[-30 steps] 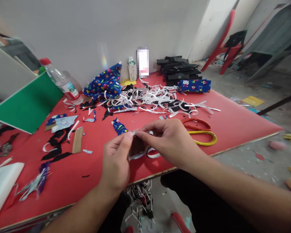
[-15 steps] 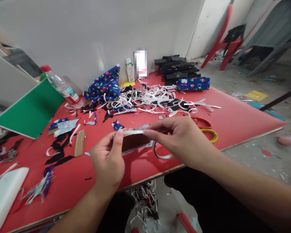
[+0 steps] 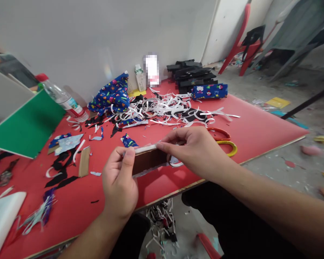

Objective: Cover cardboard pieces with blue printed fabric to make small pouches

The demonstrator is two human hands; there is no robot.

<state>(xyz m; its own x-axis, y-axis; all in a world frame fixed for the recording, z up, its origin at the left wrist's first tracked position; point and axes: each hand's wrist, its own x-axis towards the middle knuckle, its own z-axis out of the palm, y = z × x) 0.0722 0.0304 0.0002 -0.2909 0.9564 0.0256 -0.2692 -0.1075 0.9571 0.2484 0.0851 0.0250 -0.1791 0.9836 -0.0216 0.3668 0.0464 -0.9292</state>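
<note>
My left hand point(image 3: 121, 181) grips the left end of a brown cardboard piece point(image 3: 150, 162), thumb on top, above the red table's front edge. A narrow white strip point(image 3: 145, 148) lies along the cardboard's upper edge. My right hand point(image 3: 198, 151) pinches that strip near its right end between thumb and fingers. A white loop point(image 3: 175, 164) hangs below the right fingers; whether it is the same strip I cannot tell. Scissors with red and yellow handles point(image 3: 229, 148) lie just behind my right hand, their blades hidden.
White and black strips point(image 3: 164, 109) are heaped at the table's middle back. Behind them stand a blue patterned cloth point(image 3: 110, 95), a blue patterned bundle point(image 3: 210, 91), and a black stack point(image 3: 191, 73). A plastic bottle point(image 3: 67, 100) leans by a green board point(image 3: 29, 124) at left.
The view has shifted slightly, so the tabletop things appear further left. My right thumb has slid a little along the white strip, and the loop below looks smaller. Both hands keep their hold.
</note>
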